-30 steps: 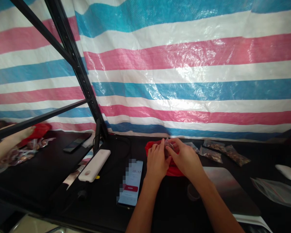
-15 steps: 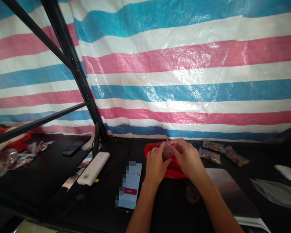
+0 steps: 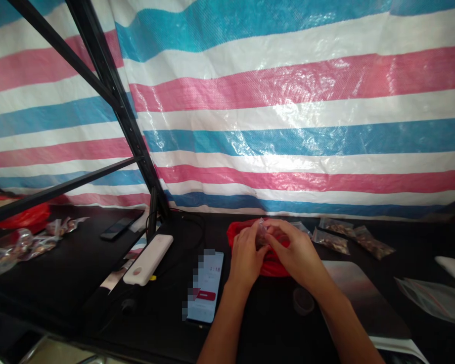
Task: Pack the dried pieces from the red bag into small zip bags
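Both hands meet over a red plastic bag on the black table. My left hand is closed on the left side of a small clear zip bag. On the other side, my right hand pinches the zip bag's upper edge between thumb and fingers. What lies inside the zip bag is mostly covered by my fingers. Beneath my right forearm stands a small clear round cup. Several filled zip bags with brownish pieces lie to the right of my right hand.
A phone and a white power bank lie to the left. On the right are a laptop, flat clear bags and a white mouse. A black metal frame stands before the striped sheet. More filled bags lie far left.
The zip bag's top, which stood up between my hands, is now crumpled lower between my fingers. At far left, another person's arm has drawn back. The view has shifted slightly.
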A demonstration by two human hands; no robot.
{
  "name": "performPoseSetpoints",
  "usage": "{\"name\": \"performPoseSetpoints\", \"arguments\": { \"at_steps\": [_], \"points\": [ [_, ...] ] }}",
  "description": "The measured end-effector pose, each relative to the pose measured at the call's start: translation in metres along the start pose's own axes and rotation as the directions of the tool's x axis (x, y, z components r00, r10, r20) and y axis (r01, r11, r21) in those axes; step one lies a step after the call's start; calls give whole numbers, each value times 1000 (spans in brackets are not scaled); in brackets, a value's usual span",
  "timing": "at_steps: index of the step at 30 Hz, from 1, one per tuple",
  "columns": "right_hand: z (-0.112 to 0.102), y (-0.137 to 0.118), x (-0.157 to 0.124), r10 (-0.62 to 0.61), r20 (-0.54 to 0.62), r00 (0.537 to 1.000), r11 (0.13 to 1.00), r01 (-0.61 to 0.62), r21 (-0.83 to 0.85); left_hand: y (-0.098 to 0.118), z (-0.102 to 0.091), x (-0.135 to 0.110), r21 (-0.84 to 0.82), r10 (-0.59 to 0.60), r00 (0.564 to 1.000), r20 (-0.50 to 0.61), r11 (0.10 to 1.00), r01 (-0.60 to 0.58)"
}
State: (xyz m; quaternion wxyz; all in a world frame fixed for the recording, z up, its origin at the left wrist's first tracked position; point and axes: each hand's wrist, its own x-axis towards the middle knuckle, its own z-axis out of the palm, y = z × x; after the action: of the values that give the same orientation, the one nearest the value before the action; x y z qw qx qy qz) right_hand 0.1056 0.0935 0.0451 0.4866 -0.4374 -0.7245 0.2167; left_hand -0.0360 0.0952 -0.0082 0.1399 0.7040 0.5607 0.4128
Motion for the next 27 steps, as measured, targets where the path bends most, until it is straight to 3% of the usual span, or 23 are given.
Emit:
{"name": "performPoseSetpoints", "arguments": {
  "at_steps": [3,20,27],
  "points": [
    [-1,1,-3,-2,-27,1000,1000,2,14,-1,1,0,-36,46,999,-8,998,-47],
    [-9,5,-8,-133,-74,988,990,128,-62,-4,5,0,-1,74,989,-127,997,-75],
    [-18,18,-10,-53,-134,990,993,39,-108,-2,2,-2,3,149,979,-139,989,-150]
  ]
}}
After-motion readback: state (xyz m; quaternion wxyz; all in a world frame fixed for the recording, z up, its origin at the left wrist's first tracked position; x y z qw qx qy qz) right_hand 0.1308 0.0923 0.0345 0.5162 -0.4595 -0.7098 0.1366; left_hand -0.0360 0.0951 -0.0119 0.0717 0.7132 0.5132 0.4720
